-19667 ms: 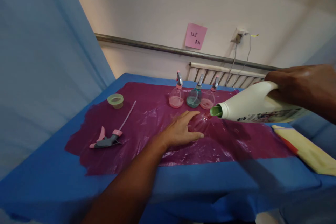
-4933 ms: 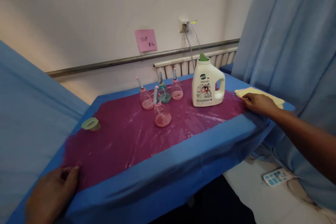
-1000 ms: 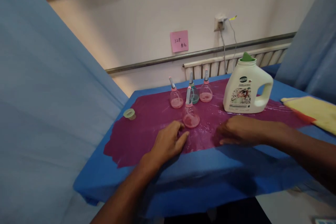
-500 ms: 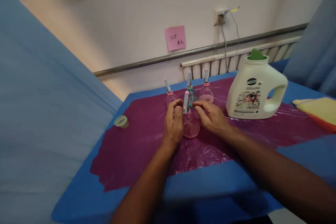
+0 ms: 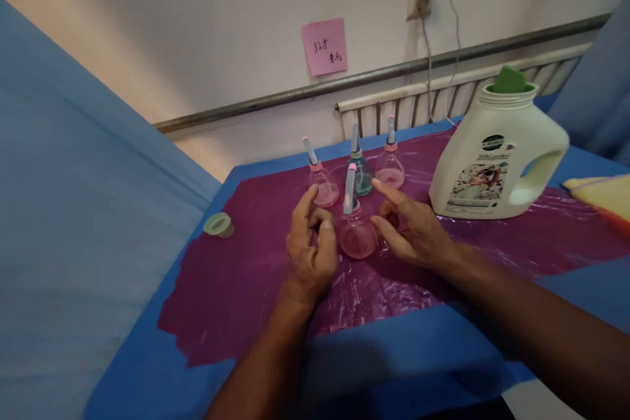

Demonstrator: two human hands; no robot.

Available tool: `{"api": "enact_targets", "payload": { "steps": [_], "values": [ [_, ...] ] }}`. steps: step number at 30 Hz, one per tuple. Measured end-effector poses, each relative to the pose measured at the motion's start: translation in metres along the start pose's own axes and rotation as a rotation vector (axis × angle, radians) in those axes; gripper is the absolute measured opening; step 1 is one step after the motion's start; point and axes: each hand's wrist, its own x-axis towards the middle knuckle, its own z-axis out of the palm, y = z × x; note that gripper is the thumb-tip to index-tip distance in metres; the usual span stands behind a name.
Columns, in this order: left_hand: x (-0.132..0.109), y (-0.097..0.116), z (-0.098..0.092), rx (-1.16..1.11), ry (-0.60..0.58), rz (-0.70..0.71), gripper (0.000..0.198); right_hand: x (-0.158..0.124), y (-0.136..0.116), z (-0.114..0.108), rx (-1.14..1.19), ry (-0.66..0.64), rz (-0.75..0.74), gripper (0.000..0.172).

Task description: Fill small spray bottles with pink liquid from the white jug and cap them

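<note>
A small round spray bottle with pink liquid and a grey nozzle stands upright on the purple plastic sheet. My left hand rests just left of it, fingers loosely curled, thumb close to its side. To the right of the bottle, my right hand has its fingers spread and the index finger pointing up past the neck. Neither hand grips it. Behind it stand three more small spray bottles: pink, teal and pink.
A white detergent jug with a green spout stands at the right. A green cap lies at the sheet's left edge, a yellow cloth at far right. Blue cloth covers the table; a blue curtain hangs left.
Both hands have come off the top of the front spray bottle and dropped to either side of it. Long before, the jug was tipped over this bottle; it now stands upright.
</note>
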Motion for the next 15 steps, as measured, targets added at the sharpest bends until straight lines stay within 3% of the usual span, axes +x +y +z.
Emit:
{"api": "enact_targets", "payload": {
  "steps": [3, 5, 9, 15],
  "values": [
    [0.000, 0.012, -0.006, 0.137, -0.224, 0.180, 0.085, -0.005, -0.008, -0.001, -0.037, -0.052, -0.095, 0.096],
    [0.000, 0.019, -0.007, 0.222, -0.303, 0.248, 0.097, -0.008, -0.014, 0.001, -0.051, -0.083, -0.147, 0.102],
    [-0.003, 0.024, -0.007, 0.314, -0.363, 0.292, 0.105, -0.011, -0.017, 0.007, -0.095, -0.122, -0.168, 0.103],
    [-0.004, 0.017, -0.008, 0.373, -0.398, 0.240, 0.109, -0.010, -0.009, 0.006, -0.142, -0.124, -0.134, 0.105]
  ]
}}
